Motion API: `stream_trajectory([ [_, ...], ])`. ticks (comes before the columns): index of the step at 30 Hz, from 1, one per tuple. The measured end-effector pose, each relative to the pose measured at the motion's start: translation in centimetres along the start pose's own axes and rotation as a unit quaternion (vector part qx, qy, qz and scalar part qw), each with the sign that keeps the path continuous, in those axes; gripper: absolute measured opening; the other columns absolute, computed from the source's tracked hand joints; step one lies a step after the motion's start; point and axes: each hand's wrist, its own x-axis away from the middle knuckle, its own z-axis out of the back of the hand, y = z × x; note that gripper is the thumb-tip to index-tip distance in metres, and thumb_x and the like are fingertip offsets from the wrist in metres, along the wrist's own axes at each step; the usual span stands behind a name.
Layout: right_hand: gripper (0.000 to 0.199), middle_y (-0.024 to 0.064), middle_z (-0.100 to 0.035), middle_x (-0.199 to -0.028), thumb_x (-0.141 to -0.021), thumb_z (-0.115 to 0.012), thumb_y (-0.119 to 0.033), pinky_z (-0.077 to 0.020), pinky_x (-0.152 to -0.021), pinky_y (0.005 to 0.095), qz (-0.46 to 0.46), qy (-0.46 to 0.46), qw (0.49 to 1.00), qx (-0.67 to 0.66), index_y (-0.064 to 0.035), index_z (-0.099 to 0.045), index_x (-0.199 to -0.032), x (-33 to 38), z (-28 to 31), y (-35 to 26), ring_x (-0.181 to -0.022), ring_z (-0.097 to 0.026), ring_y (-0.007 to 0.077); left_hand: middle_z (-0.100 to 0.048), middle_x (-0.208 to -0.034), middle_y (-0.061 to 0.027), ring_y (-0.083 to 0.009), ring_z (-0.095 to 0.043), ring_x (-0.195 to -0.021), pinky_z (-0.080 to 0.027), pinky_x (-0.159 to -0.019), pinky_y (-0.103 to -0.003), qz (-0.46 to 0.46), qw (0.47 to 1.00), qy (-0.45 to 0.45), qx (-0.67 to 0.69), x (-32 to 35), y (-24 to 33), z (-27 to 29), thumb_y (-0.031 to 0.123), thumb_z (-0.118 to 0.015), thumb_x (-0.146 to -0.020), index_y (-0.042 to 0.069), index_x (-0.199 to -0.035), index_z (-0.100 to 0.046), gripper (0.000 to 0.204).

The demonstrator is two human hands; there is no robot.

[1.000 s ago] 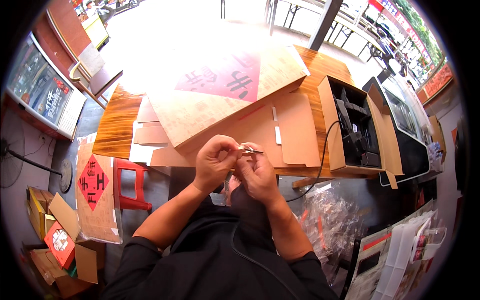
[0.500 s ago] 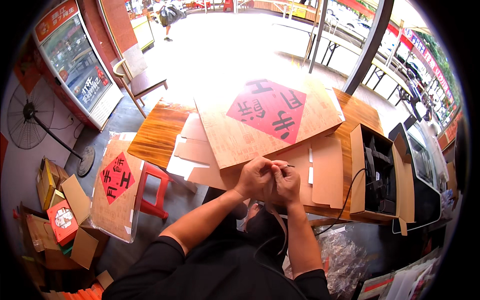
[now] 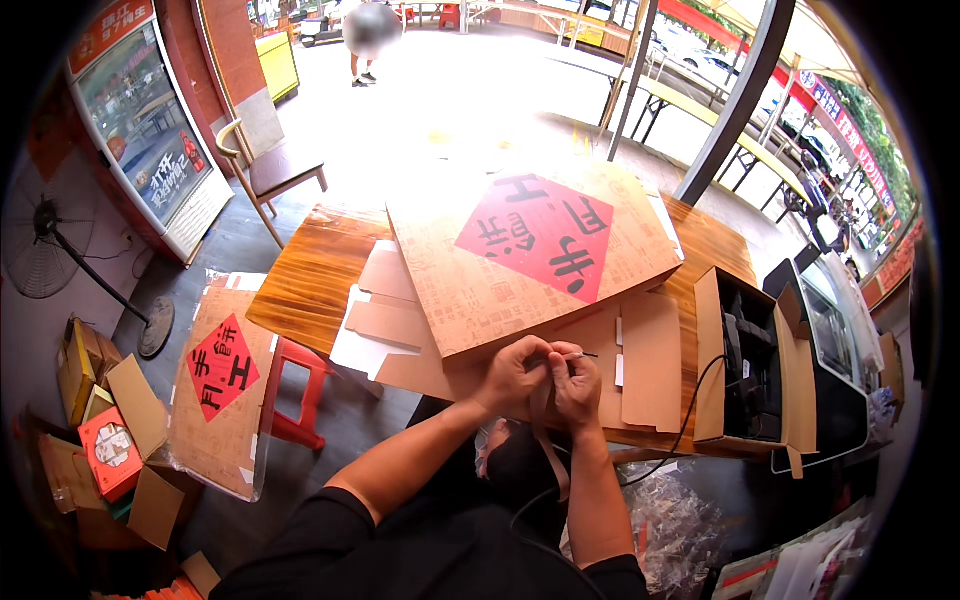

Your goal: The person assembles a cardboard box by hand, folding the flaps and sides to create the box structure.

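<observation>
My left hand point(image 3: 517, 374) and my right hand point(image 3: 577, 390) meet at the near edge of a large cardboard box, both with fingers pinched. A long flat greyish-pink strip point(image 3: 545, 436) hangs from between them toward my lap. From my right fingertips a thin, dark-tipped piece point(image 3: 582, 355) sticks out to the right; its kind is too small to tell. The cardboard box point(image 3: 430, 285) bears a red diamond label point(image 3: 540, 235) with black characters. It rests on flattened cardboard point(image 3: 650, 375) with cut flaps.
Beneath the cardboard is a wooden table point(image 3: 300, 270). An open box point(image 3: 710, 370) with black contents stands right, near a black cable point(image 3: 690, 410). At left are another labelled box point(image 3: 200, 420), a red stool point(image 3: 300, 395), a chair point(image 3: 285, 175) and a fan point(image 3: 45, 220).
My hands stay together in nearly the same pinch, with the strip still hanging. The view has shifted slightly, and a person in the background has moved to the right.
</observation>
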Motion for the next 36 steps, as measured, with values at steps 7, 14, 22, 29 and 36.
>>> stream_trajectory([
  [7,0.02,0.0121,-0.075,-0.097,-0.101,-0.069,-0.018,-0.0554,-0.079,0.033,-0.012,-0.007,1.0,-0.009,0.002,-0.072,-0.102,0.07,0.06,-0.5,-0.086,-0.072,0.0231,-0.067,-0.093,-0.0001,-0.0074,-0.061,-0.088,-0.052,-0.079,-0.025,-0.006,1.0,0.004,0.005,0.01,0.33,-0.16,-0.001,-0.067,-0.092,0.002,-0.107,-0.067,0.016],
  [14,0.019,0.0131,-0.075,-0.1,-0.1,-0.069,-0.016,-0.0558,-0.079,0.0333,-0.011,-0.003,1.0,-0.015,0.0028,-0.072,-0.099,0.16,0.08,-0.36,-0.088,-0.072,0.0234,-0.067,-0.094,-0.0009,-0.0079,-0.062,-0.089,-0.053,-0.081,-0.025,-0.016,0.999,0.006,-0.036,0.0,0.73,-0.17,0.0,-0.068,-0.093,0.002,-0.106,-0.067,0.013],
  [22,0.02,0.0145,-0.075,-0.102,-0.101,-0.068,-0.017,-0.0558,-0.082,0.0342,-0.003,-0.006,1.0,0.001,0.0032,-0.072,-0.1,0.03,-0.07,-0.83,-0.091,-0.073,0.0256,-0.067,-0.093,-0.0008,-0.008,-0.062,-0.089,-0.053,-0.081,-0.026,-0.007,1.0,0.005,-0.018,0.04,0.1,0.13,0.001,-0.068,-0.094,0.002,-0.106,-0.067,0.011],
  [29,0.027,0.0158,-0.075,-0.107,-0.106,-0.06,-0.021,-0.0546,-0.088,0.0339,-0.021,0.011,1.0,0.009,0.0034,-0.073,-0.109,0.21,0.06,-0.81,-0.098,-0.072,0.0255,-0.067,-0.093,0.0001,-0.0063,-0.062,-0.088,-0.052,-0.08,-0.024,-0.002,0.999,0.006,0.039,0.01,0.26,-0.05,0.002,-0.07,-0.096,0.003,-0.103,-0.067,0.009],
  [36,0.03,0.0114,-0.075,-0.107,-0.108,-0.058,-0.022,-0.052,-0.09,0.0296,-0.025,0.013,1.0,-0.003,0.0027,-0.072,-0.116,0.17,0.3,-0.41,-0.099,-0.068,0.0192,-0.066,-0.093,0.0009,-0.0067,-0.062,-0.087,-0.053,-0.08,-0.024,0.018,0.998,0.017,0.063,0.06,-0.06,0.18,0.0,-0.07,-0.096,0.003,-0.104,-0.065,0.01],
])
